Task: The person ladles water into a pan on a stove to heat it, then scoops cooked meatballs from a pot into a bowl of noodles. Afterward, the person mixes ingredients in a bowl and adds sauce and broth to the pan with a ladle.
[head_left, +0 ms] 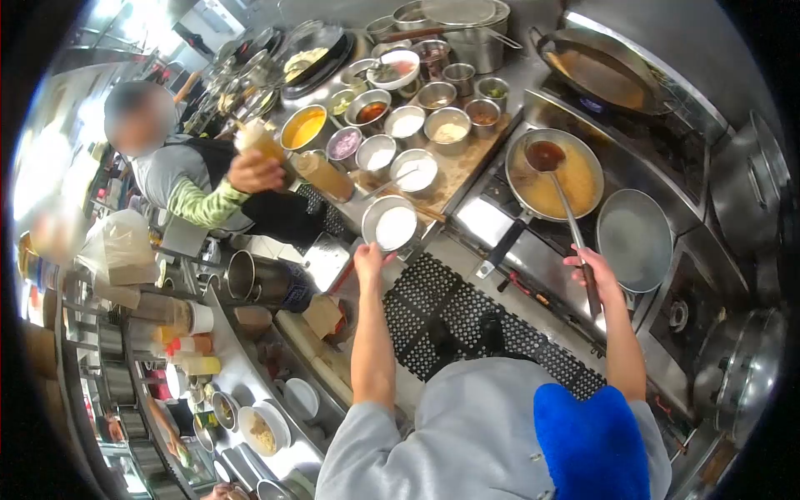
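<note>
My left hand (369, 262) grips the near rim of a small metal bowl (372, 218) that has a white substance in it. My right hand (598, 273) is closed around the dark handle of a ladle (571, 208). The ladle's scoop holds a reddish-brown liquid and hangs over a frying pan (585, 152) on the stove. Orange-yellow liquid fills much of this pan, whose black handle points toward me. To the right of it, nearest my right hand, another pan (635, 237) contains something pale and cloudy.
Several metal ingredient bowls (450, 131) crowd the counter ahead, beside a wooden board (467, 167). A co-worker (204, 179) at the left holds up a squeeze bottle (265, 146). A large wok (600, 71) sits at the back right. Black perforated matting (442, 308) covers the floor.
</note>
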Demonstrator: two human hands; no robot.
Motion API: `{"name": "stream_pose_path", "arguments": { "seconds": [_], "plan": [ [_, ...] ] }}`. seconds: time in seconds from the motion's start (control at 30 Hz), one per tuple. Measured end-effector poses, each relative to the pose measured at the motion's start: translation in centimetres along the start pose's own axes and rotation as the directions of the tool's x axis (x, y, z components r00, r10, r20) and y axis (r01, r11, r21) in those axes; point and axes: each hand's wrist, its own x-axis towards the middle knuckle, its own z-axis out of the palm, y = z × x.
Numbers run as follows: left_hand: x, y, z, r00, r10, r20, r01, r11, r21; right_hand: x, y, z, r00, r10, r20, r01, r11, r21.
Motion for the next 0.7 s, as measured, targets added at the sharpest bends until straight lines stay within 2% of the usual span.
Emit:
{"name": "stream_pose_path", "arguments": {
  "seconds": [0.03,0.07,0.13,0.17,0.2,0.3,0.33,0.37,0.43,0.47,0.5,0.57,0.63,0.7],
  "plan": [
    [0.4,0.3,0.2,0.999,-0.039,-0.007,0.039,0.999,0.017,0.7,0.3,-0.2,1.0,-0.01,0.028,0.009,0.999,0.046],
    [1.9,-0.7,-0.2,1.0,-0.006,0.028,0.008,0.998,-0.055,1.3,0.7,-0.5,0.998,-0.027,0.063,0.024,0.999,0.04],
    [1.7,0.3,-0.2,1.0,-0.004,0.014,0.004,1.0,0.011,1.5,1.6,-0.9,0.992,-0.053,0.118,0.05,0.998,0.029],
    [1.4,1.0,-0.3,1.0,0.002,-0.001,-0.002,0.999,0.039,1.3,1.9,-0.7,0.997,-0.039,0.063,0.036,0.998,0.047],
    [1.3,1.0,-0.9,0.812,0.583,-0.025,-0.421,0.615,0.667,1.4,2.0,-0.2,0.999,-0.029,0.017,0.028,0.998,0.062],
    [-1.7,5.9,0.4,0.704,0.683,0.194,-0.613,0.446,0.652,1.3,0.7,3.4,0.986,-0.018,-0.168,0.02,1.0,0.006],
    [-1.2,5.6,1.2,0.777,0.556,0.293,-0.608,0.544,0.578,0.1,0.5,3.9,0.962,-0.023,-0.273,0.02,1.0,-0.015],
    [0.1,5.3,1.5,0.738,0.475,0.479,-0.671,0.44,0.597,0.1,0.8,3.4,0.963,-0.033,-0.269,0.015,0.998,-0.067],
    [2.4,4.7,2.8,0.688,0.442,0.576,-0.725,0.415,0.549,-0.1,1.1,2.4,0.988,-0.108,-0.109,0.098,0.991,-0.095],
    [4.4,4.1,3.5,0.688,0.352,0.635,-0.725,0.374,0.578,-0.5,1.2,2.6,0.982,-0.142,-0.127,0.126,0.985,-0.121],
    [5.2,4.2,3.7,0.647,0.327,0.688,-0.762,0.278,0.585,-0.7,1.1,3.0,0.976,-0.173,-0.134,0.152,0.977,-0.149],
    [7.7,2.6,4.1,0.656,0.146,0.741,-0.755,0.133,0.642,-1.5,0.8,4.2,0.955,-0.227,-0.189,0.182,0.956,-0.228],
    [7.7,2.6,4.6,0.701,0.135,0.701,-0.712,0.06,0.7,-3.3,0.4,6.3,0.924,-0.25,-0.291,0.138,0.923,-0.358],
    [14.2,-2.7,3.9,0.416,0.11,0.903,-0.857,-0.284,0.43,-5.1,0.5,7.8,0.903,-0.302,-0.305,0.147,0.885,-0.441]
  ]
}}
